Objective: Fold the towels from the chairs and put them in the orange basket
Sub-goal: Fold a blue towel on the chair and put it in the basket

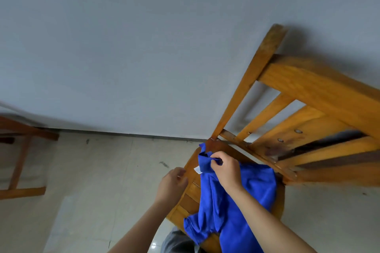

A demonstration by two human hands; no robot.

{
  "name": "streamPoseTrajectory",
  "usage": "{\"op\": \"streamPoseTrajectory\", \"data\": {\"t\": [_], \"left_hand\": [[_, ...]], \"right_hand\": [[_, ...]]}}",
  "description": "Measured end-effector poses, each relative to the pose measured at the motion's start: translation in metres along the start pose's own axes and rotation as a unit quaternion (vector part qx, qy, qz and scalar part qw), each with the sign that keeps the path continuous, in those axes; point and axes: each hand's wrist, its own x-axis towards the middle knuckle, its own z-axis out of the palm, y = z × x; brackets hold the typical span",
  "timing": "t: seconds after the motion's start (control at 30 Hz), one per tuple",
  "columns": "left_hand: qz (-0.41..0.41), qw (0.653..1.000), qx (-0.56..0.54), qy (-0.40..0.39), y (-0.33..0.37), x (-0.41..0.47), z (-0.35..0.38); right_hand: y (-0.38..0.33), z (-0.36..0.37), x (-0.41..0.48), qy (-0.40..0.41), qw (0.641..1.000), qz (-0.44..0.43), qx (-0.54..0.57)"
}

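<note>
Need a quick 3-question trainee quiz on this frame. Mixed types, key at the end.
1. True or false: the right hand pinches a corner of the blue towel.
2. The towel lies mostly on: A) the floor, B) the seat of the wooden chair, C) a table.
3. Fill in: the left hand, loosely curled beside the seat edge, holds ____.

Key: 1 true; 2 B; 3 nothing.
</note>
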Motion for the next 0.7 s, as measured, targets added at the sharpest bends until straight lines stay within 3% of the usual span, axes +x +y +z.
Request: {"op": "streamPoseTrajectory", "data": {"t": [0.17,0.37,0.53,0.7], "left_hand": [[0.037,0.997,-0.068,0.022,0.028,-0.039,-0.012],[0.156,0.979,-0.131,0.014,0.058,-0.109,-0.018],[0.215,0.957,-0.175,0.082,0.086,-0.157,-0.038],[0.269,0.941,-0.178,0.099,0.105,-0.195,-0.071]], "right_hand": [[-0.042,-0.042,-0.037,0.019,0.998,-0.052,0.018],[-0.088,-0.095,-0.11,0.018,0.991,-0.129,0.007],[-0.124,-0.135,-0.161,0.034,0.981,-0.189,-0.01],[-0.158,-0.162,-0.198,0.055,0.965,-0.255,-0.024]]}}
